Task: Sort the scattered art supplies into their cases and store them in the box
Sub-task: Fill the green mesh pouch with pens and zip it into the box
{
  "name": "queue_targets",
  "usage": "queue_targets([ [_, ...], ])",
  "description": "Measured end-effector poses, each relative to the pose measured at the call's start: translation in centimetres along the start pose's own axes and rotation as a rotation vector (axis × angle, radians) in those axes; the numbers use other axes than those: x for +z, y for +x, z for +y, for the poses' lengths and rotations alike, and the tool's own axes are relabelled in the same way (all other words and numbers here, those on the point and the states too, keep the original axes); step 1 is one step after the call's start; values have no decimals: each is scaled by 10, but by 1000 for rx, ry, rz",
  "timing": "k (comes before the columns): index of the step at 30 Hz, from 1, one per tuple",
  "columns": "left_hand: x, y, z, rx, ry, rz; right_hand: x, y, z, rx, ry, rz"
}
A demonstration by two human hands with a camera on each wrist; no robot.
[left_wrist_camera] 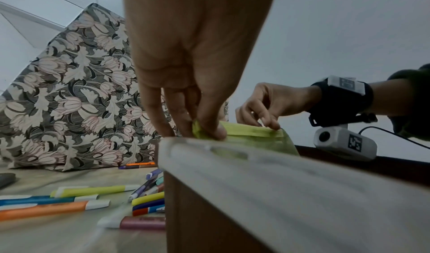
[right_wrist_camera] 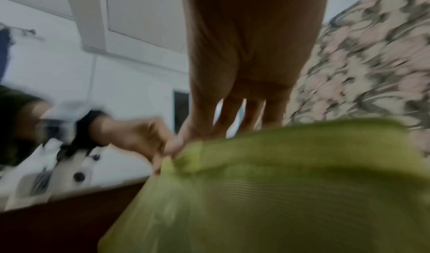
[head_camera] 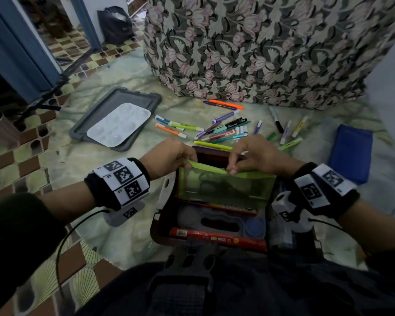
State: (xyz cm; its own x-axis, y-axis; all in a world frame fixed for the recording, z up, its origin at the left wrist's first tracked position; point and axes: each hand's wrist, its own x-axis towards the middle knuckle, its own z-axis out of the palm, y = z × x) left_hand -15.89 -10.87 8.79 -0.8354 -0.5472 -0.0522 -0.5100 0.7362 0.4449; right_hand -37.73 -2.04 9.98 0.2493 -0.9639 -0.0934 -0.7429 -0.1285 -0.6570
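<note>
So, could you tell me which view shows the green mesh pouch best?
The head view: the green mesh pouch appears whole, held over the open box. The left wrist view shows only its top edge; the right wrist view shows it close but blurred.

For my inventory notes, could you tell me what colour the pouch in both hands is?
The pouch is translucent lime green, clearest in the head view.
</note>
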Motion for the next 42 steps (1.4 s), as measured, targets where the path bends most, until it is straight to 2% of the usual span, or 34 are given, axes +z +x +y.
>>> queue_targets([
  [3,0,4,-3,-12,28,-29,-16,-13,11,77,71,-93],
  [6,0,11,-4,-30,63,-59,-28,-25,23,164,45,-167],
  [12,-3,18,-8,-28,70,-118,-51,-54,42,346,-3,-106],
  [16,-3,19,-4,40,83,-145,-36,-60,41,307,31,1],
  [22,-5,11,-4,147,-76,-137,-19,-76,44,290,249,61],
  [27,-8,11,2,196,-63,-163,-13,-83,44,243,121,60],
  [31,-6,10,6,139,35,-128,-12,-80,46,272,104,107],
  [35,-3,8,9,111,21,-152,-15,-77,46,266,93,26],
  [39,-1,0,13,130,12,-229,-10,-80,46,293,202,-132],
  [42,8,-6,15,109,147,-318,-2,-82,45,290,248,-196],
])
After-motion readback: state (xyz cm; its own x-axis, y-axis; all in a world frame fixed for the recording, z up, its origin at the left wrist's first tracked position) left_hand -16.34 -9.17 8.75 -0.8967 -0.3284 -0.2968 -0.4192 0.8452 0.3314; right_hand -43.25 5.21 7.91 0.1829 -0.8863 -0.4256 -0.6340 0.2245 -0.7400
